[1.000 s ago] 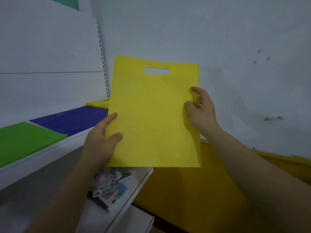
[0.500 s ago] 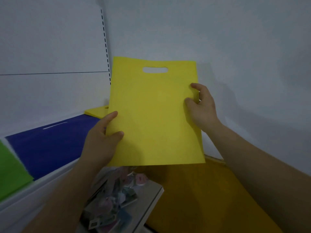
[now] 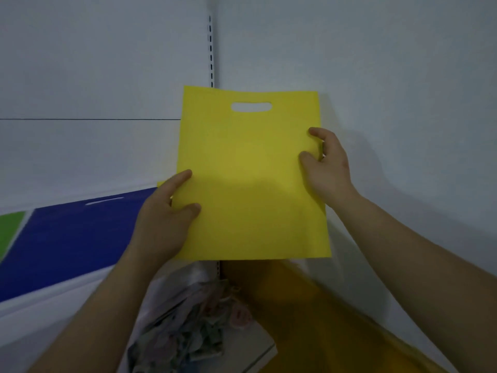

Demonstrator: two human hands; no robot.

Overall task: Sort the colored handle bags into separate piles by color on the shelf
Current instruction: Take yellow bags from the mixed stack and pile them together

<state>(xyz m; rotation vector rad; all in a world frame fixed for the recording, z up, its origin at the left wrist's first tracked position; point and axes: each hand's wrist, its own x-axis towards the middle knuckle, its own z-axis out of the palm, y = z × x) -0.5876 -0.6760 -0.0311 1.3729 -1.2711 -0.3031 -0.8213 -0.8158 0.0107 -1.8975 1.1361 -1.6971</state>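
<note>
Here both hands (image 3: 161,219) (image 3: 326,168) hold a yellow bag (image 3: 250,184) upright.

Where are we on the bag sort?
Done: a flat blue fabric handle bag and a green fabric bag lie side by side on the white shelf. In hand: a yellow fabric handle bag, held upright by the left hand and right hand at its side edges. Left: laying it down, probably on the yellow corner showing beyond the blue. Any unsorted bags are out of view.
</note>
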